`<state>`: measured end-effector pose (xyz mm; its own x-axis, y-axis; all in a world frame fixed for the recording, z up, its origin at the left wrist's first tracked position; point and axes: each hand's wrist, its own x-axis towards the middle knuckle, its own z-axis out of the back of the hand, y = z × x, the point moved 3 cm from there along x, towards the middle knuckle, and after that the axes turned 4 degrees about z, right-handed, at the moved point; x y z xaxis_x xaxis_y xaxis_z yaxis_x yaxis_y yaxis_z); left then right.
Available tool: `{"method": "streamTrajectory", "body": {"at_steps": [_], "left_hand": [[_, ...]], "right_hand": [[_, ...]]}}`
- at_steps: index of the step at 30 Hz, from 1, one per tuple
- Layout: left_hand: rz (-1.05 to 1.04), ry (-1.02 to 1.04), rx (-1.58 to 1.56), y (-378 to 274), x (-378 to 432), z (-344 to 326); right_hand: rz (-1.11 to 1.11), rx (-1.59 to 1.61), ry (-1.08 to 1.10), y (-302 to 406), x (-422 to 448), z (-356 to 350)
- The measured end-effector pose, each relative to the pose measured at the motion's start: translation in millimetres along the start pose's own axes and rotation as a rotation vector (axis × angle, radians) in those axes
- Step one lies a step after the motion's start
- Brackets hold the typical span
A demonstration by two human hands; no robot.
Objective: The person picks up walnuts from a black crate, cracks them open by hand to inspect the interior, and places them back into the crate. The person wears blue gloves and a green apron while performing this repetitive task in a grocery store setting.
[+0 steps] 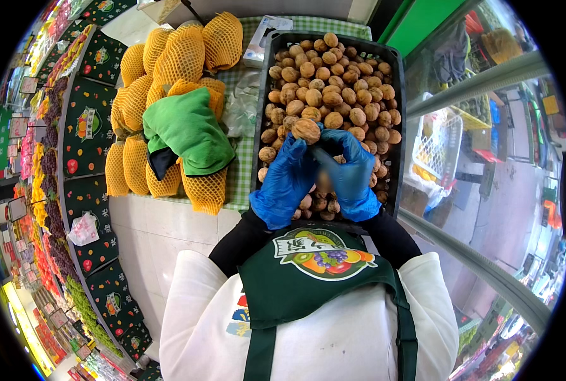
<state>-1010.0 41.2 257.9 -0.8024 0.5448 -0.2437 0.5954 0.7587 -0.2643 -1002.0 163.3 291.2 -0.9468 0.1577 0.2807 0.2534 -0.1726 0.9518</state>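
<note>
My left hand [290,178], in a blue disposable glove, holds a brown walnut [306,131] at its fingertips. Close by on the right, my right hand [352,171], gloved the same way, has its fingers curled toward the walnut. A dark, blurred shape lies between the two hands, and I cannot tell whether it is a tool in my right hand. Beneath my wrists a brownish blur shows, too smeared to name. Both hands are over a black plastic crate [398,143] filled with walnuts in their shells [333,98].
Left of the crate, fruits in yellow foam nets [178,52] sit on a green checked cloth [241,176], a green cloth item [188,128] atop them. A white box [264,40] and clear plastic bag [242,105] adjoin the crate. Glass panels flank the right; fruit displays [88,114] line the left.
</note>
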Motion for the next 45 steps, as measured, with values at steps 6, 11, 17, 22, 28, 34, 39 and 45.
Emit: {"method": "streamTrajectory", "body": {"at_steps": [6, 11, 17, 22, 28, 34, 39, 45], "left_hand": [[-0.084, 0.046, 0.072, -9, 4, -1], [-0.124, 0.075, 0.107, -8, 7, -3], [-0.058, 0.071, -0.014, -1, -1, -10], [-0.115, 0.006, 0.055, -5, 1, -17], [-0.261, -0.026, 0.379, -13, 1, -22], [-0.359, -0.089, 0.592, -13, -2, -29], [-0.476, -0.039, 0.822, -15, -6, -35], [-0.537, -0.024, 0.920, -22, -5, -32]], "right_hand": [[-0.165, 0.378, 0.004, 2, 6, 12], [-0.001, 0.305, 0.026, 6, 22, 22], [0.265, -0.004, 0.078, 12, 21, 17], [0.328, -0.075, 0.059, 22, 21, 16], [0.312, 0.073, 0.094, 39, 29, 25], [-0.093, 0.309, 0.070, 30, 40, 34], [0.018, 0.316, 0.264, 9, 34, 28], [0.067, 0.176, 0.225, 19, 26, 29]]}}
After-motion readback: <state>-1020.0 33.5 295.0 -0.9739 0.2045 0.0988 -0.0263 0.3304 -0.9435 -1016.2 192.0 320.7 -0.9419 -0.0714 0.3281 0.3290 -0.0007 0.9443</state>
